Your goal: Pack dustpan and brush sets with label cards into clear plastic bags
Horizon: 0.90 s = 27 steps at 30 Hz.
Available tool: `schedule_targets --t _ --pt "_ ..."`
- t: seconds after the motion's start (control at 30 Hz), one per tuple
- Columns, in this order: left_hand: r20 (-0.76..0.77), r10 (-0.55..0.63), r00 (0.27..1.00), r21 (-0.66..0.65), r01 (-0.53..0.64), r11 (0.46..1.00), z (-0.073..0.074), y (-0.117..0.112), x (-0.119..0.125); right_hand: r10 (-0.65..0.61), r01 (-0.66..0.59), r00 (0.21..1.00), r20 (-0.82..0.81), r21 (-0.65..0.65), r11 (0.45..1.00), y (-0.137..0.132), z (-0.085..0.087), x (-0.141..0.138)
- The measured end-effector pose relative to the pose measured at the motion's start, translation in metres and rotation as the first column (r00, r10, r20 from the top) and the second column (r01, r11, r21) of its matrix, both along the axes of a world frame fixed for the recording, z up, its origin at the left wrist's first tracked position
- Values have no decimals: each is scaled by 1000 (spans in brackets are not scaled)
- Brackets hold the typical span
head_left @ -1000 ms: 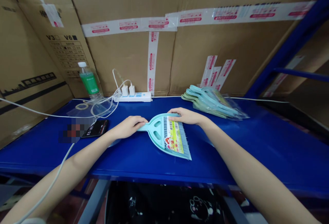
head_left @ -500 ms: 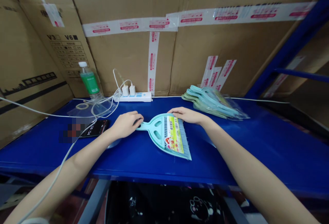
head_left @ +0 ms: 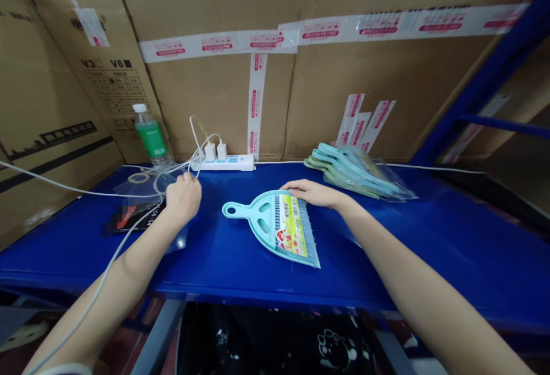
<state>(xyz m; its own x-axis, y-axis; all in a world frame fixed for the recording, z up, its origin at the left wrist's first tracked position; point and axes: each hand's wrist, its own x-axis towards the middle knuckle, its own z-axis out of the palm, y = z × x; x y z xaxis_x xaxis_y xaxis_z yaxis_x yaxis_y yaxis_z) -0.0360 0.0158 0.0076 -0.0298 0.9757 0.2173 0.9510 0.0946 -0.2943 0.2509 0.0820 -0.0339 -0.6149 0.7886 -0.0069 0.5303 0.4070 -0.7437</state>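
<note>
Black cloth printed with pale figures [head_left: 333, 347] lies nearest, below the front edge of the smooth, glossy blue counter [head_left: 240, 274]. On the counter sits a pale turquoise plastic dustpan [head_left: 263, 207], rounded at the back, with a brush [head_left: 310, 234] nested on it. Taking this set as the dial's centre, with twelve pointing away, its looped handle aims at nine and the straight, grey-blue bristles fan out towards three and four. A glossy yellow-and-white label [head_left: 292, 226] covers part of the brush. The right hand [head_left: 306, 191] grasps the rim at one o'clock. The left hand [head_left: 184, 196] is off the set at ten, fingers curled under; whether they enclose anything I cannot tell. Beyond it at nine lies a flat, black phone [head_left: 153, 218]. At two, thin, crinkled clear film wraps a stack of turquoise and olive handled pieces [head_left: 356, 173]. A white power strip [head_left: 240, 162] stands at eleven, a green-labelled clear bottle [head_left: 151, 139] leans at ten, and taped brown cardboard [head_left: 206, 91] rises behind.
</note>
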Motion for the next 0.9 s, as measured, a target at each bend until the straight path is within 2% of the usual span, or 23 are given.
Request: schedule_targets --t 0.27,0.6,0.9 --pt "-16 7 1000 -85 -8 996 -2 3 -5 -11 11 1000 20 -4 1000 0 0 0" --pt "-36 33 999 -60 -35 998 -2 4 -9 -13 13 1000 -7 -14 1000 1 0 0" --pt "-22 43 999 -87 -44 995 -3 6 -13 -20 20 1000 5 -32 999 -1 0 -2"
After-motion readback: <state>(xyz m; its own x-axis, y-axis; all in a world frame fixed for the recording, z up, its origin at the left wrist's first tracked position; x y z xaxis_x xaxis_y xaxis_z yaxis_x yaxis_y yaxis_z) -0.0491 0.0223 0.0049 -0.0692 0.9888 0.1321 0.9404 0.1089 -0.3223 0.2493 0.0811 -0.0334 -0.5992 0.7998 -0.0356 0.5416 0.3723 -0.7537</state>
